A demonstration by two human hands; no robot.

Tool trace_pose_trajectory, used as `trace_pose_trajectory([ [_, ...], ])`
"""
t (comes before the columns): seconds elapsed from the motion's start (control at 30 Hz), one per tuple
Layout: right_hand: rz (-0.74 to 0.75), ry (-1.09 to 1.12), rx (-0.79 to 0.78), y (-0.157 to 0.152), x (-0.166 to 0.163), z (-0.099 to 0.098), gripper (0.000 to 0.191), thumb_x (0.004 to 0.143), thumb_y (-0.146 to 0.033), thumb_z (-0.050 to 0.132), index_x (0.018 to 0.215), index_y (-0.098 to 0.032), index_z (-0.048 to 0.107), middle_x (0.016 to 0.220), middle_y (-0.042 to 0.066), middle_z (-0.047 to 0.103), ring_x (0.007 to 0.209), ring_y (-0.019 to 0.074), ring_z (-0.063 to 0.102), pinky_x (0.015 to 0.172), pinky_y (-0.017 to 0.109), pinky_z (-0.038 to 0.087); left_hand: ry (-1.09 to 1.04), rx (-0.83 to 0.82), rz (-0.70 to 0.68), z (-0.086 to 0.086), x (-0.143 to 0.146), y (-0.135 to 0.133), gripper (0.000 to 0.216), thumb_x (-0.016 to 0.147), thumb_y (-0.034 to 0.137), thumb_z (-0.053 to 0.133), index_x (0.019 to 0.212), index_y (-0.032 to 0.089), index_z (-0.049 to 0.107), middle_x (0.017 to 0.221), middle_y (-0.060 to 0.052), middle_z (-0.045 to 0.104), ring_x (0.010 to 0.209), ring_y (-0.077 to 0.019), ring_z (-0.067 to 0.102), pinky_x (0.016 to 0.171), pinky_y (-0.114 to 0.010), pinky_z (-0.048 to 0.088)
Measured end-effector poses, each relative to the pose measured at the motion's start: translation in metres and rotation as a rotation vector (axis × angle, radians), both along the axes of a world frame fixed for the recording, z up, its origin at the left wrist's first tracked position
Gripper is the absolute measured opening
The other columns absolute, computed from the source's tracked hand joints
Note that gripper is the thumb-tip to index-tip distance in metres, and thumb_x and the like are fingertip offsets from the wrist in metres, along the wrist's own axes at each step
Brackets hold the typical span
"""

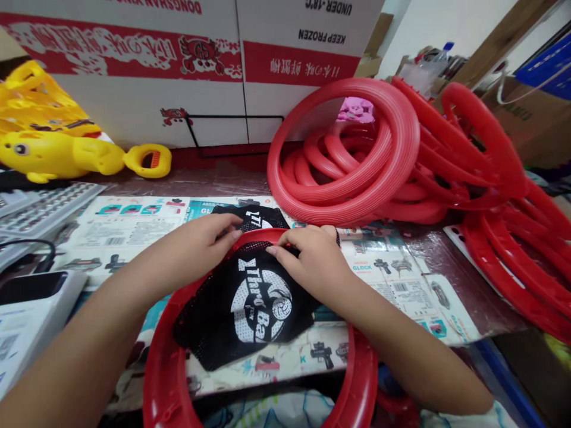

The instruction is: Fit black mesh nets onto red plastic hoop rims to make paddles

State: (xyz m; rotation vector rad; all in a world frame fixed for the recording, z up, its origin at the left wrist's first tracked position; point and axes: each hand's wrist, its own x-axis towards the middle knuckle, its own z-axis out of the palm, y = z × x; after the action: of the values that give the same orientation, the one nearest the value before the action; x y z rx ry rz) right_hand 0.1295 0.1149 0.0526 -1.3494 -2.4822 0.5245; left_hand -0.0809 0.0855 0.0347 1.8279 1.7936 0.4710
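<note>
So your black mesh net (pixel 247 351) lies across the far half of the red ring (pixel 165 356), white ball print facing up. Your right hand (pixel 316 255) is pinching the net at the far rim, thumb on top; your left hand (pixel 214 238) has curled fingers right by that rim, though I can't tell if they're gripping anything. Printed card (pixel 422 300) sits underneath, with red hoops (pixel 404 148) piled beyond on your right (messy heap, btw), a yellow toy (pixel 89 156) far left, and a big carton (pixel 147 107) behind.
</note>
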Motion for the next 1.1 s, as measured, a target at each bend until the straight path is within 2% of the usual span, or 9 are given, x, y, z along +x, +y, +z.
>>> trace_pose_trajectory([
  [0.13,0.031,-0.072,0.022,0.002,0.003,-0.006,0.028,0.092,-0.031,0.059,0.068,-0.016,0.059,0.068,0.000,0.065,0.069,0.0147,0.053,0.072,0.032,0.024,-0.123,0.040,-0.051,-0.009,0.017,0.012,0.032,0.090,0.042,0.044,0.100,0.022,0.066,0.104,-0.006,0.069,0.095,-0.0257,0.063,0.081,-0.039,0.049],
  [0.3,0.075,0.044,0.197,-0.001,0.008,-0.010,0.025,0.096,-0.028,0.049,0.076,-0.015,0.057,0.078,0.005,0.066,0.073,0.0167,0.054,0.076,0.032,0.031,-0.292,0.076,-0.051,-0.028,0.015,0.010,0.030,0.088,0.043,0.048,0.093,0.023,0.069,0.111,-0.005,0.068,0.102,-0.0248,0.061,0.091,-0.040,0.048],
  [0.4,0.229,0.123,0.166,0.002,0.010,-0.011,0.019,0.097,-0.021,0.045,0.088,-0.016,0.060,0.080,0.003,0.066,0.072,0.0149,0.055,0.073,0.029,0.036,-0.364,0.090,-0.039,-0.033,0.013,0.009,0.030,0.088,0.046,0.050,0.086,0.023,0.070,0.113,-0.005,0.068,0.105,-0.0270,0.059,0.094,-0.044,0.045],
  [0.47,0.377,0.130,0.162,0.006,0.012,-0.012,0.022,0.096,-0.015,0.043,0.097,-0.017,0.065,0.081,0.002,0.065,0.072,0.0138,0.054,0.071,0.027,0.037,-0.373,0.084,-0.021,-0.033,0.013,0.009,0.028,0.088,0.044,0.050,0.086,0.024,0.070,0.111,-0.004,0.068,0.104,-0.0268,0.059,0.094,-0.045,0.045],
  [0.53,0.455,0.102,0.207,0.009,0.014,-0.014,0.027,0.095,-0.014,0.043,0.100,-0.019,0.069,0.081,0.004,0.063,0.072,0.0142,0.053,0.069,0.027,0.038,-0.376,0.124,0.012,-0.031,0.015,0.007,0.023,0.088,0.037,0.050,0.085,0.023,0.068,0.111,-0.004,0.067,0.104,-0.0255,0.059,0.095,-0.044,0.045],
  [0.63,0.431,0.035,0.249,0.013,0.014,-0.016,0.030,0.095,-0.015,0.042,0.096,-0.016,0.072,0.077,0.006,0.059,0.070,0.0152,0.050,0.066,0.028,0.038,-0.313,0.320,0.004,-0.027,0.020,0.003,0.017,0.087,0.024,0.048,0.085,0.019,0.064,0.116,-0.008,0.063,0.112,-0.0242,0.058,0.097,-0.039,0.045],
  [0.73,0.392,-0.020,0.243,0.013,0.012,-0.017,0.032,0.095,-0.015,0.040,0.096,-0.014,0.072,0.078,0.007,0.059,0.072,0.0166,0.050,0.069,0.030,0.040,-0.197,0.496,-0.141,-0.027,0.022,-0.002,0.019,0.086,0.016,0.045,0.090,0.015,0.064,0.119,-0.012,0.059,0.116,-0.0228,0.056,0.099,-0.036,0.045],
  [0.83,0.373,-0.059,0.242,0.013,0.011,-0.017,0.033,0.096,-0.016,0.039,0.102,-0.012,0.071,0.081,0.009,0.060,0.076,0.0180,0.051,0.072,0.032,0.041,-0.122,0.539,-0.252,-0.028,0.022,-0.004,0.023,0.087,0.014,0.044,0.092,0.012,0.067,0.120,-0.014,0.058,0.113,-0.0222,0.058,0.097,-0.035,0.047],
  [1.1,0.383,-0.110,0.305,0.016,0.009,-0.019,0.034,0.097,-0.016,0.038,0.103,-0.009,0.071,0.081,0.009,0.059,0.075,0.0190,0.048,0.071,0.032,0.040,0.013,0.635,-0.274,-0.030,0.019,-0.004,0.030,0.088,0.015,0.044,0.099,0.010,0.071,0.117,-0.016,0.059,0.106,-0.0264,0.060,0.090,-0.041,0.053],
])
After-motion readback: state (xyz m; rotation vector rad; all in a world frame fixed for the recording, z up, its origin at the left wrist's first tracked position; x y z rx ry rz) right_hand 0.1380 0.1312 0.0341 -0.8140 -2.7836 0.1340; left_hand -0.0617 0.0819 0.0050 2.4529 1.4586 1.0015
